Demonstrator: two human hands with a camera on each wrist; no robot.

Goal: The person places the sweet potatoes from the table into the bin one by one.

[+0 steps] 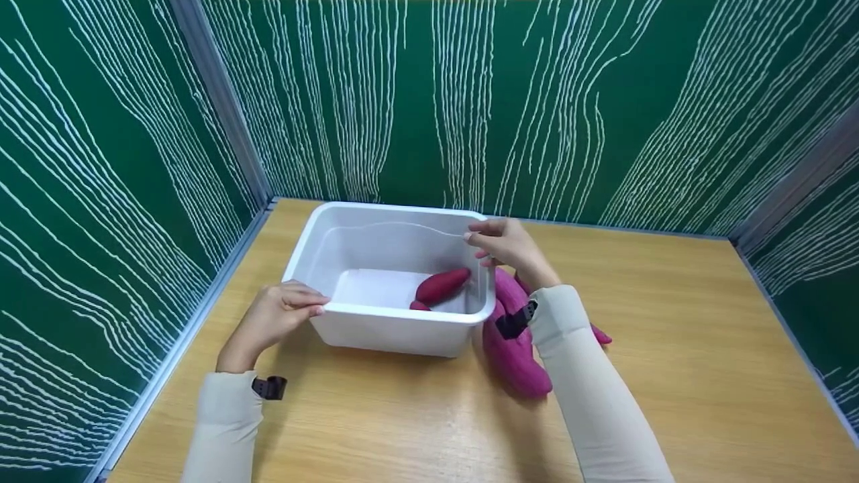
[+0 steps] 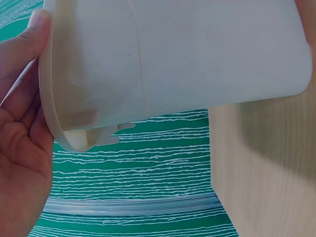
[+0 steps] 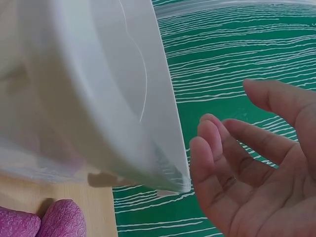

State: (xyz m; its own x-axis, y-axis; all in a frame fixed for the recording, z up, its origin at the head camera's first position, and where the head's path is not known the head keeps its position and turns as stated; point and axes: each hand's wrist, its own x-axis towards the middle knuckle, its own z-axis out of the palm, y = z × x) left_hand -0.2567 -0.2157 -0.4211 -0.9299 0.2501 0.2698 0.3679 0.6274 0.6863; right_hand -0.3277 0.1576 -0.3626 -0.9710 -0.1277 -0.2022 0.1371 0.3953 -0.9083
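Note:
A white plastic bin stands at the back of the table, its front rim facing me. Inside it lie a dark red sweet potato and the tip of a second one. My left hand pinches the rim at the front left corner; in the left wrist view the thumb and fingers grip the rim. My right hand is by the right rim, fingers loosely bent and apart from it in the right wrist view. Beneath the right wrist, pink-purple sweet potatoes lie beside the bin, partly hidden by the forearm.
The wooden table extends to the right and in front of the bin. Green panels with white wavy lines enclose the back and sides, joined by grey metal posts. Each wrist wears a small black camera.

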